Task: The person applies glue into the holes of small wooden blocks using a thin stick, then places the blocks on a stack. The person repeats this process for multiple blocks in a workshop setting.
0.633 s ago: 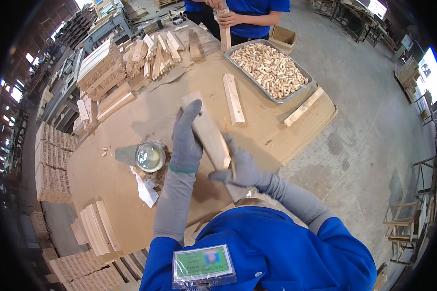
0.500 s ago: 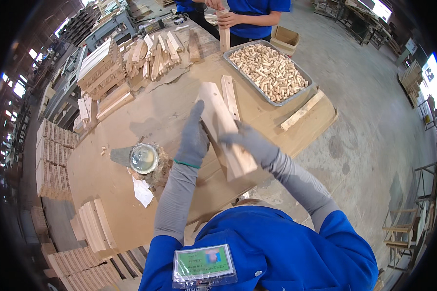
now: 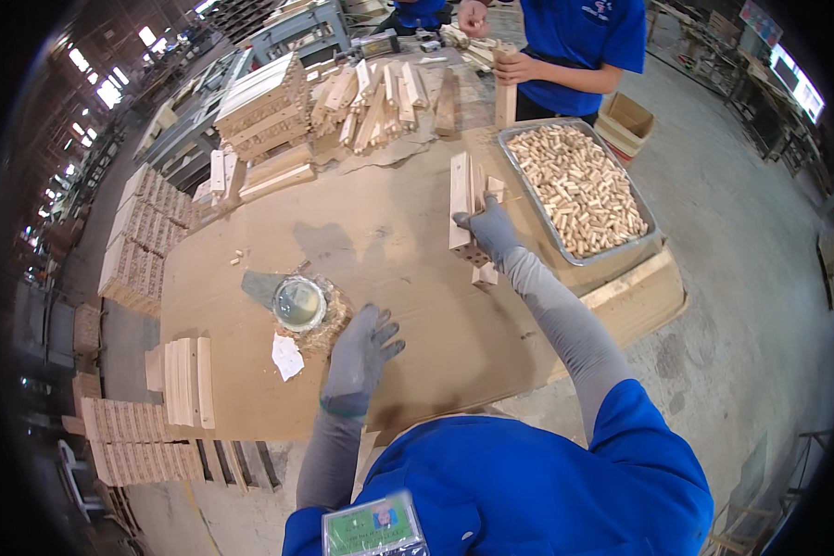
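Observation:
My right hand (image 3: 493, 230), in a grey glove, is closed on a pale wooden block (image 3: 461, 199) with drilled holes, at the right half of the cardboard-covered table. More wood pieces lie against and under it, partly hidden by the hand. Nearer to me on the left, my gloved left hand (image 3: 361, 350) hovers over the cardboard (image 3: 426, 352) with fingers spread and nothing in it. Beside that hand stands a round glue cup (image 3: 299, 303) on a stained patch, with a torn white paper (image 3: 287, 357) in front of it.
A metal tray (image 3: 653, 236) full of wooden dowels sits at the right. Beyond it a co-worker in blue (image 3: 565, 56) holds an upright wood piece (image 3: 506, 97). Loose wood strips (image 3: 375, 102) and stacked blocks (image 3: 264, 97) occupy the far left. Cut bars (image 3: 188, 380) lie near left.
The wooden block has gone from between both hands down to the table at the right, with my right hand on it. My left hand has let go and drawn back toward me.

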A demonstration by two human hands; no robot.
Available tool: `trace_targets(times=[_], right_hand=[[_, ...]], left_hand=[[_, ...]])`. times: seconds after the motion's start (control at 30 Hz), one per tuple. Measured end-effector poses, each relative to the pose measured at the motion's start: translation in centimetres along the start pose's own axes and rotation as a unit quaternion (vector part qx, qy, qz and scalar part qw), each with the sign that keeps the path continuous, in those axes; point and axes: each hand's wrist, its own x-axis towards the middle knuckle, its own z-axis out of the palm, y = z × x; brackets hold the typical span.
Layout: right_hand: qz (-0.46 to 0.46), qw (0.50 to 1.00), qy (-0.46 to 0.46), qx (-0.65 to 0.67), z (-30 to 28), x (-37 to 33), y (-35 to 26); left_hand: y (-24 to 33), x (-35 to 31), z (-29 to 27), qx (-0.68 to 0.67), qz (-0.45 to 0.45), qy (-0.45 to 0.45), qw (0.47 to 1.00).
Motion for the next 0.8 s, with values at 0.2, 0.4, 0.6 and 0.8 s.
trace_targets(times=[0.2, 0.4, 0.6, 0.8], right_hand=[[-0.17, 0.964, 0.112, -0.172, 4.6, -3.9, 3.2], [-0.161, 0.939, 0.113, -0.284, 5.1, -11.6, 7.0], [-0.064, 0.997, -0.009, 0.048, 3.3, -8.8, 6.8], [-0.272, 0.907, 0.208, -0.244, 4.9, -11.5, 3.9]], left_hand=[[-1.7, -3.9, -3.8, -0.024, -0.023, 0.027, 0.999], [-2.2, -6.8, -6.2, -0.032, -0.028, 0.021, 0.999], [-3.8, -8.6, -13.0, 0.268, 0.074, -0.07, 0.958], [0.3, -10.5, -18.9, 0.162, 0.019, 0.107, 0.981]])
